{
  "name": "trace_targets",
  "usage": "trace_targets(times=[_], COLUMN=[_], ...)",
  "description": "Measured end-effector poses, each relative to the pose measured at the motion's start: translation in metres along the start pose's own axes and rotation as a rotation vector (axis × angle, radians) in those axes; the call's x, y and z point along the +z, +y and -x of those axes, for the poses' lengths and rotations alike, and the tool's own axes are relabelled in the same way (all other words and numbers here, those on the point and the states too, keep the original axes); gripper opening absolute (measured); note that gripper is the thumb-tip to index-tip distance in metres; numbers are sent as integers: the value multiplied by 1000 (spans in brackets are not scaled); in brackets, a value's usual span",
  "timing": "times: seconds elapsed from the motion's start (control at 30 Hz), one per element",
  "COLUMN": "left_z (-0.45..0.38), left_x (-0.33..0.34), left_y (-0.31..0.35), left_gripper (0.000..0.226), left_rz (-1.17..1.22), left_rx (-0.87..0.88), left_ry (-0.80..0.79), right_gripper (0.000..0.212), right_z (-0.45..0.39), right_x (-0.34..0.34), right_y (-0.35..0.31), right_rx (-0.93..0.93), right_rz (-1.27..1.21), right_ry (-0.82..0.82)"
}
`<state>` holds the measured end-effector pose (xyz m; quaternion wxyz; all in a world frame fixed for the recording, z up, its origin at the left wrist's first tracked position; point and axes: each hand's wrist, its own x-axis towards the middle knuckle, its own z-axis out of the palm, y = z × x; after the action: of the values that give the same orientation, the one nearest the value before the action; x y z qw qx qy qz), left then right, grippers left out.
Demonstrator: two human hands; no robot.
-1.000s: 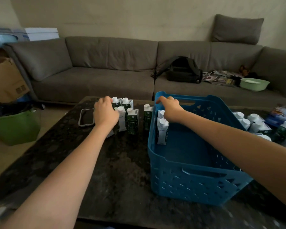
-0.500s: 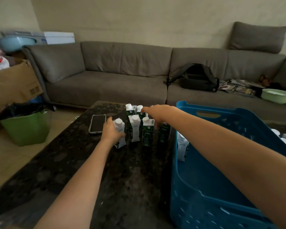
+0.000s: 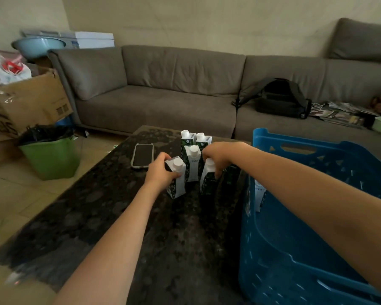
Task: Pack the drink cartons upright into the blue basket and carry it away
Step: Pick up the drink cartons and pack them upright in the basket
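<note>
Packing has barely begun: one carton [image 3: 259,194] stands inside the basket [image 3: 295,249]. Left of the basket, your left hand [image 3: 160,172] grips a carton [image 3: 176,178]; your right hand [image 3: 218,156] pinches another [image 3: 208,177]. Three wait behind.

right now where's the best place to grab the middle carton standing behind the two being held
Pinch the middle carton by its flat side panels just under the white cap, coming straight down from above. It stands upright, hemmed by cartons behind it, the left hand and right hand, so only the top is open.

Cartons [image 3: 191,164] on table [image 3: 123,216], left of basket [image 3: 295,249]
</note>
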<state>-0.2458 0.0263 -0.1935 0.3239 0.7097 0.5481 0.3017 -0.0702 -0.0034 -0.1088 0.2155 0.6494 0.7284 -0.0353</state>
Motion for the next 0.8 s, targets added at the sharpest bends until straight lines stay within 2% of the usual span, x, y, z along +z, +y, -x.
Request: trace_targets(times=[0.23,0.33,0.4,0.47,0.57,0.67,0.73,0.8], left_z=[39,59,69,80,94,98,94,91], left_x=[-10,-14,-12,-4,12,19,15,11], left_y=[10,16,17,14,1,-9,-13,-14], left_gripper=[44,46,45,41,50,60,63,73], left_rz=[-46,-80,-89,-37,55,52,64,106], left_rx=[28,-9,14,50,84,110,107,90], left_ry=[-257,-341,-288,-190,-73,-69,-107,-157], right_gripper=[65,67,76,94,103,80,67,65], right_z=[55,68,74,76,70,68,72,86], right_x=[10,13,16,18,18,16,13,1], right_y=[-39,-46,-49,-53,-55,-58,-54,-42], right_rx=[-274,-207,-114,-30,97,129,87,53], right_rz=[40,29,-21,-115,-244,-254,-241,-312], right_ry=[-163,-220,-301,-324,-170,-133,-32,108])
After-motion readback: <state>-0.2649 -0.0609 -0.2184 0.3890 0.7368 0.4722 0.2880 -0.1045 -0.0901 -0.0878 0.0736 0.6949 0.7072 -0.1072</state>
